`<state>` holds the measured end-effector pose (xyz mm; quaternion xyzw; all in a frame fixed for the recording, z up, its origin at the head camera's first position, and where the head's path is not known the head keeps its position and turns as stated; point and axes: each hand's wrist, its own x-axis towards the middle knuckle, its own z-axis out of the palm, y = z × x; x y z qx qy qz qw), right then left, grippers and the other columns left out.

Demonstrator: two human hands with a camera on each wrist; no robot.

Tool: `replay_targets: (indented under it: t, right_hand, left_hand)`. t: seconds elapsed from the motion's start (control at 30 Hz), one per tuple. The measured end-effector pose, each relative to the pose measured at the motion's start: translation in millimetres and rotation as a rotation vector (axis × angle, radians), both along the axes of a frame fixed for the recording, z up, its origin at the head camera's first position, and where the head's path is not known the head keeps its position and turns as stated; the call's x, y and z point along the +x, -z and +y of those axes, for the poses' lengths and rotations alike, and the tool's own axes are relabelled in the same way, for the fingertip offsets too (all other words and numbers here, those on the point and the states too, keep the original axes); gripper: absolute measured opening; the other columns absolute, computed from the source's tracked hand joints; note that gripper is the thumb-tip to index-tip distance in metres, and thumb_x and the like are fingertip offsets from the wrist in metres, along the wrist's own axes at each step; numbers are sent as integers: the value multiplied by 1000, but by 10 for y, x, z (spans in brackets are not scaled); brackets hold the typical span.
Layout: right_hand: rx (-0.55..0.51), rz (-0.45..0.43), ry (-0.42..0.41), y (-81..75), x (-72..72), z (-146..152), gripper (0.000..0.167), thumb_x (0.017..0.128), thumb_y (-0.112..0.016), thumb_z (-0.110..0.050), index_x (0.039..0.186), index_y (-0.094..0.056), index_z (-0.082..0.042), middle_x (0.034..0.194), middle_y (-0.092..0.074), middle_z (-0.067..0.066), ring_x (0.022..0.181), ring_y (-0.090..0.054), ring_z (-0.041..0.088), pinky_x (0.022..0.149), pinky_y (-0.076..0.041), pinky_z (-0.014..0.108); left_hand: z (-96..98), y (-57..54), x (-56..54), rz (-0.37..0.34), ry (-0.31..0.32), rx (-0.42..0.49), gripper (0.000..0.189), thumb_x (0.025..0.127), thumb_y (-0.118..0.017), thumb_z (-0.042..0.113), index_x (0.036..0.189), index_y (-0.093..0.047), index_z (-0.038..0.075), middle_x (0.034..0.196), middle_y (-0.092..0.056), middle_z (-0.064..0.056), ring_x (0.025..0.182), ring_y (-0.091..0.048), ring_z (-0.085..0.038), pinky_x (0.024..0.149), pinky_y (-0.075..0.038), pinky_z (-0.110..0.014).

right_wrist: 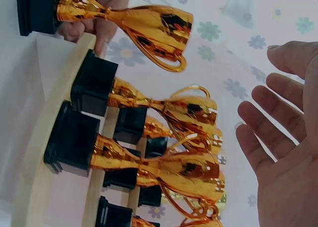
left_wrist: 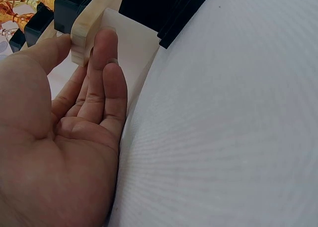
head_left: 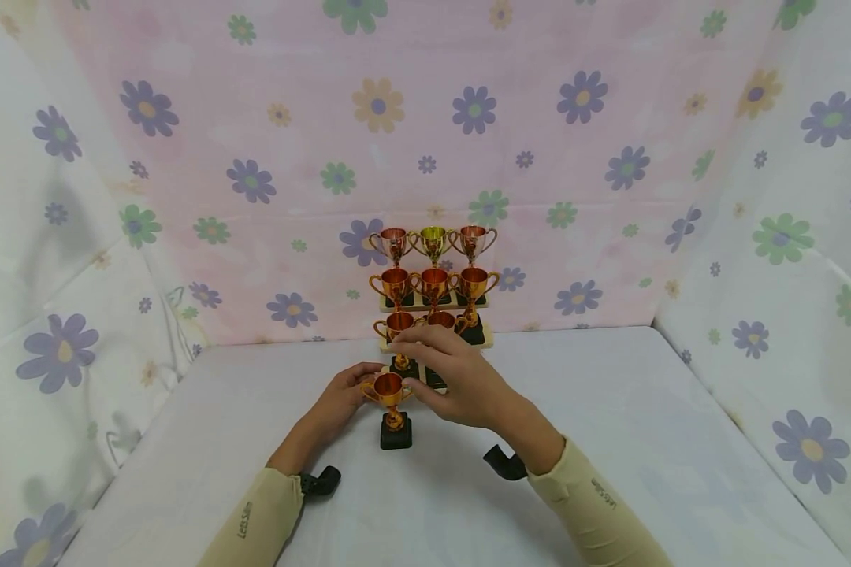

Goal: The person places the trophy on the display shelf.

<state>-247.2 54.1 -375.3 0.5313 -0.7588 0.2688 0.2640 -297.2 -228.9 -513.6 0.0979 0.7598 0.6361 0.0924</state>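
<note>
A tiered stand with wooden shelves [left_wrist: 89, 33] holds rows of small trophies [right_wrist: 189, 180] on black square bases. My left hand [head_left: 340, 402] pinches the left end of the lowest shelf, thumb on one side and fingers on the other, as the left wrist view shows. One gold trophy [head_left: 395, 421] stands upright on the table in front of the stand, close beside that hand. Over the front row hovers my right hand [head_left: 461, 378], its fingers spread and holding nothing. In the head view it partly covers the front-row trophies.
A white cloth [head_left: 610, 441] covers the table. Floral curtains [head_left: 425, 126] enclose the back and both sides, with the stand near the back one. Black wrist-worn pieces [head_left: 321, 481] stick out at both sleeves.
</note>
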Motion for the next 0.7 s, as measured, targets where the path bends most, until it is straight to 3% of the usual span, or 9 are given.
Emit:
replay_targets:
  t: [0.47, 0.7]
  right_hand:
    - [51, 0, -57, 124, -2, -132, 47, 98, -77, -20, 143, -65, -11, 143, -62, 7, 133, -58, 19, 109, -50, 35]
    - [103, -48, -54, 211, 6, -174, 47, 99, -76, -20, 144, -64, -12, 146, -60, 8, 140, -53, 21, 117, -44, 36]
  left_hand:
    - [-18, -1, 10, 27, 27, 21, 41, 110, -54, 15, 150, -55, 6, 143, -66, -12, 122, -65, -22, 96, -55, -26]
    - [-22, 9, 7, 25, 16, -5, 40, 110, -55, 16, 149, -56, 7, 141, -68, -10, 123, -65, -22, 96, -54, -27]
